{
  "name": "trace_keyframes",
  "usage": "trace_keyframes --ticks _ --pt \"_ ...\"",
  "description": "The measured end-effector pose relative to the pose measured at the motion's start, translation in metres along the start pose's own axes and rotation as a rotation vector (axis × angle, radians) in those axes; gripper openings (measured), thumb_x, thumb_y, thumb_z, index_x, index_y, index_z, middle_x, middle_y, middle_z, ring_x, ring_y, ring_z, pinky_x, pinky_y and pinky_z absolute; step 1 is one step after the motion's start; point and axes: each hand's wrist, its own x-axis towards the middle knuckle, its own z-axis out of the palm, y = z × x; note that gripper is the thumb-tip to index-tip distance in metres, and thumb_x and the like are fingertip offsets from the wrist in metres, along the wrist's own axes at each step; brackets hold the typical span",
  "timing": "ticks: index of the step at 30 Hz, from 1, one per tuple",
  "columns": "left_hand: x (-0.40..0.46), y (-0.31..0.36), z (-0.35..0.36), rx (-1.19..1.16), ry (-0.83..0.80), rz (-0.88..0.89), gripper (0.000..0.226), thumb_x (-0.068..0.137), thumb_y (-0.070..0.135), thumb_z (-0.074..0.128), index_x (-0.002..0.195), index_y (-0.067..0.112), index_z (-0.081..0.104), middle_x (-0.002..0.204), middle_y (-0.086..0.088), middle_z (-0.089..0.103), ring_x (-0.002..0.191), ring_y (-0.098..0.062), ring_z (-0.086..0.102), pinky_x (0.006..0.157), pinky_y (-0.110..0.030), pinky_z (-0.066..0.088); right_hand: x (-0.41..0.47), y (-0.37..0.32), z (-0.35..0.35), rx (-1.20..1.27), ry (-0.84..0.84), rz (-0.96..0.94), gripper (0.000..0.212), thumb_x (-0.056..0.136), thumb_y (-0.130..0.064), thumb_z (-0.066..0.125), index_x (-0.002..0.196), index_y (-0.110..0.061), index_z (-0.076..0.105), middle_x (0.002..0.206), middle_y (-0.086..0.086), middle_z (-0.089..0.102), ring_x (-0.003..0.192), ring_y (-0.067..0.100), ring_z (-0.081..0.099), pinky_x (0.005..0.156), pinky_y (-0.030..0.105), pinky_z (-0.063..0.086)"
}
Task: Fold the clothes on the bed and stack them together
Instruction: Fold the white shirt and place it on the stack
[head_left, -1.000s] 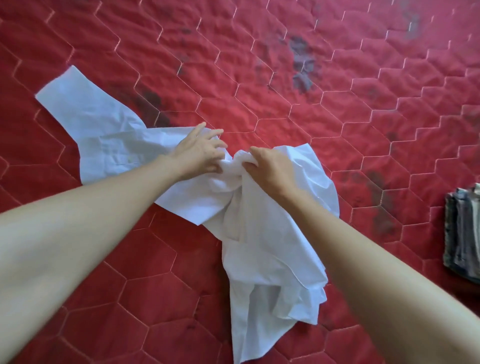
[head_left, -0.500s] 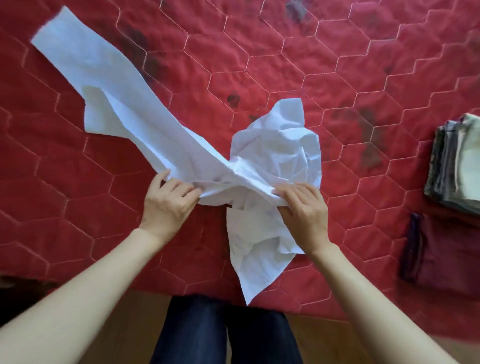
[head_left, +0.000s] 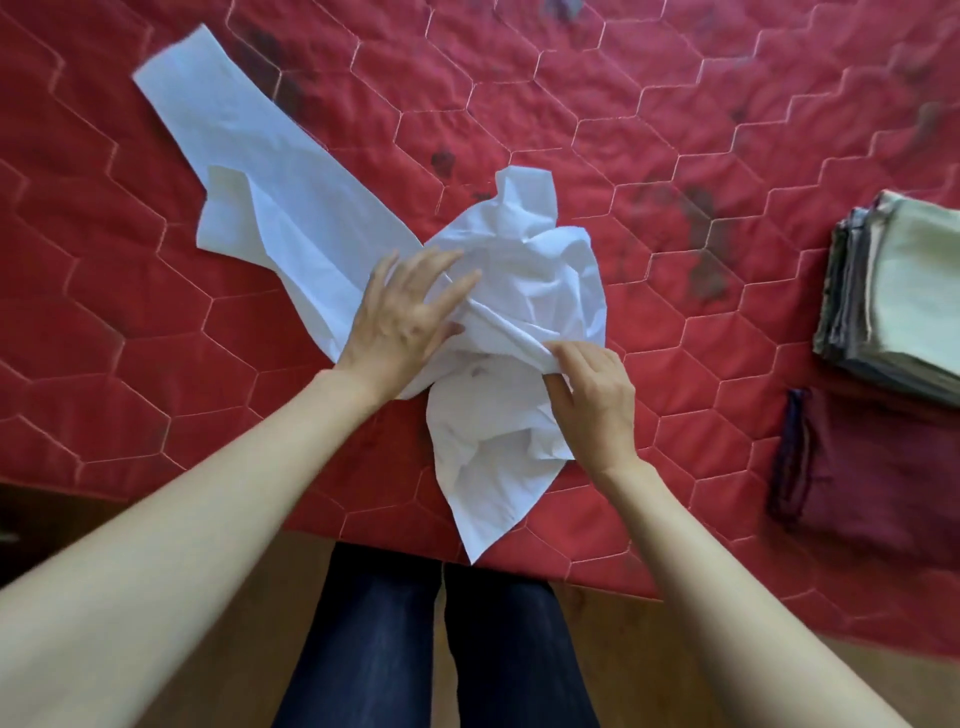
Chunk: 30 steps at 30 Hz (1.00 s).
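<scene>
— Two hands on one shirt (head_left: 311, 208); where does it lie?
— Crumpled on the bed (head_left: 519, 93), well left of the stack (head_left: 893, 291). The left hand (head_left: 400, 317) rests open, fingers spread on the cloth. The right hand (head_left: 592, 400) pinches a bunched ridge.
— What could go wrong?
— I'd guess the sleeve, stretched away from the stack, stays twisted if the right hand pulls before the left flattens things. Creases would then get folded in.

Wooden floor (head_left: 675, 670) below dark trousers (head_left: 363, 649)
</scene>
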Motion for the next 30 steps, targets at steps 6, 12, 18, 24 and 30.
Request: trace_keyframes --ticks 6,12,18,24,30 --pt "0.069 0.005 -0.054 -0.217 -0.234 -0.025 0.016 0.085 0.011 0.070 0.078 -0.003 0.067 0.065 -0.016 0.058 0.066 -0.035 0.055 0.084 -0.043 0.046 0.047 -0.008 -0.051 0.148 -0.021 0.172 0.016 0.077 0.006 0.062 0.087 -0.005 0.067 0.067 0.004 0.061 0.062 0.026 0.054 0.060 0.035 0.045" --pt "0.124 0.027 -0.166 -0.317 -0.001 -0.035 0.011 0.087 0.011 0.069 0.088 0.000 0.070 0.071 -0.001 0.058 0.067 -0.021 0.050 0.065 -0.042 0.046 0.124 -0.038 -0.138 0.256 0.074 0.171 0.017 0.082 0.001 0.062 0.090 -0.009 0.072 0.071 0.003 0.067 0.065 0.020 0.058 0.063 0.038 0.047" --pt "0.169 0.080 -0.323 -0.234 0.265 0.005 0.012 0.089 0.016 0.067 0.090 0.004 0.071 0.081 -0.007 0.069 0.069 -0.017 0.055 0.068 -0.038 0.048 0.200 -0.098 -0.280 0.248 0.244 -0.003 0.018 0.082 -0.002 0.063 0.091 -0.014 0.074 0.071 -0.001 0.068 0.063 0.016 0.055 0.060 0.031 0.043" --pt "0.181 0.159 -0.488 -0.142 0.485 0.093 0.023 0.093 0.028 0.061 0.090 0.007 0.069 0.082 -0.004 0.067 0.070 -0.016 0.055 0.068 -0.033 0.045 0.233 -0.166 -0.444 0.195 0.401 -0.218 0.017 0.084 -0.010 0.062 0.095 -0.017 0.074 0.078 0.003 0.071 0.069 0.024 0.059 0.066 0.033 0.046" --pt "0.194 0.240 -0.608 -0.030 0.681 0.142 0.025 0.094 0.029 0.060 0.093 0.006 0.069 0.078 0.002 0.059 0.069 -0.013 0.049 0.064 -0.018 0.027 0.246 -0.209 -0.580 0.125 0.552 -0.359 0.017 0.088 -0.015 0.062 0.102 -0.015 0.072 0.087 0.007 0.072 0.083 0.029 0.064 0.073 0.033 0.044"
